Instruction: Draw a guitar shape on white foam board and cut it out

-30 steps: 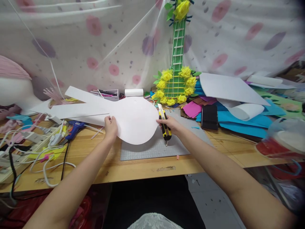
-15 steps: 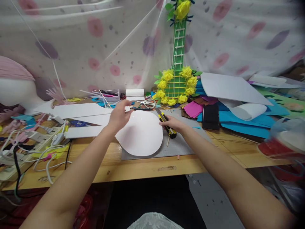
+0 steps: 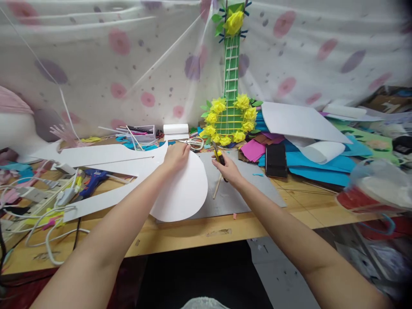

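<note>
A white board cutout (image 3: 183,197) with a rounded right end lies partly over the grey cutting mat (image 3: 244,189). My left hand (image 3: 177,156) is closed at the cutout's far edge, its fingertips partly hidden. My right hand (image 3: 229,169) holds a yellow and black utility knife (image 3: 220,158) just right of the cutout, blade pointing away from me. Below that hand a thin wooden stick (image 3: 217,186) rests on the mat. Long white board strips (image 3: 99,198) extend left from the cutout.
A green paper guitar with yellow flowers (image 3: 231,90) stands at the back. Scissors (image 3: 195,142) lie behind the cutout. A black phone (image 3: 276,160) and blue sheets (image 3: 318,165) are at right, near a clear tub (image 3: 370,184). Cables and a blue glue gun (image 3: 93,182) are at left.
The white cutout has shifted left and toward me, uncovering more mat and the stick. My left hand has come down onto its far edge. The knife stays in my right hand, now tilted more upright.
</note>
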Available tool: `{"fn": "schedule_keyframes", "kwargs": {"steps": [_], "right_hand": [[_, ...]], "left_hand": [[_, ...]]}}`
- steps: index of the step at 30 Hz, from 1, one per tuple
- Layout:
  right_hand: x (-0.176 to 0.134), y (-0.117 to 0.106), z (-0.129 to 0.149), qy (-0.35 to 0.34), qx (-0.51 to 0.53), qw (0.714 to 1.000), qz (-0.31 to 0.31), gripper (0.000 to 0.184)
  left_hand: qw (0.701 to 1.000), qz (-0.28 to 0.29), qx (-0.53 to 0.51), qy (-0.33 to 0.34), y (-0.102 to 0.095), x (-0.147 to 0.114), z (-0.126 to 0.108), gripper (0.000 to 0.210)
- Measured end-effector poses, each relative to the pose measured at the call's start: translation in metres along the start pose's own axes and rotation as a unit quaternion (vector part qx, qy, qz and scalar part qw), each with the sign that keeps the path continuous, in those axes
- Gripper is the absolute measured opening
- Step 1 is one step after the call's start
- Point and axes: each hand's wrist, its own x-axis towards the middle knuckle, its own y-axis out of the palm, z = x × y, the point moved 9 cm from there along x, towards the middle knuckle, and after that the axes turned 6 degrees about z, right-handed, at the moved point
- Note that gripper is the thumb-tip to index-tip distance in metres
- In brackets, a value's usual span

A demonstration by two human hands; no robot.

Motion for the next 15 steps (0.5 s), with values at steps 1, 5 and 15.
{"fn": "schedule_keyframes", "kwargs": {"steps": [1, 5, 15], "right_hand": [[-0.004, -0.003, 0.001, -0.018, -0.011, 1.000, -0.012, 0.019], [-0.020, 0.006, 0.014, -0.084, -0.074, 0.994, -0.004, 0.019], [-0.001, 0.043, 0.039, -0.211, -0.080, 0.972, 0.062, 0.005]], "left_hand": [[1.000, -0.016, -0.002, 0.000, -0.005, -0.001, 0.002, 0.038], [0.998, -0.058, -0.007, 0.009, -0.024, -0.007, -0.003, 0.038], [0.997, -0.064, -0.028, 0.018, -0.035, -0.013, -0.012, 0.032]]}}
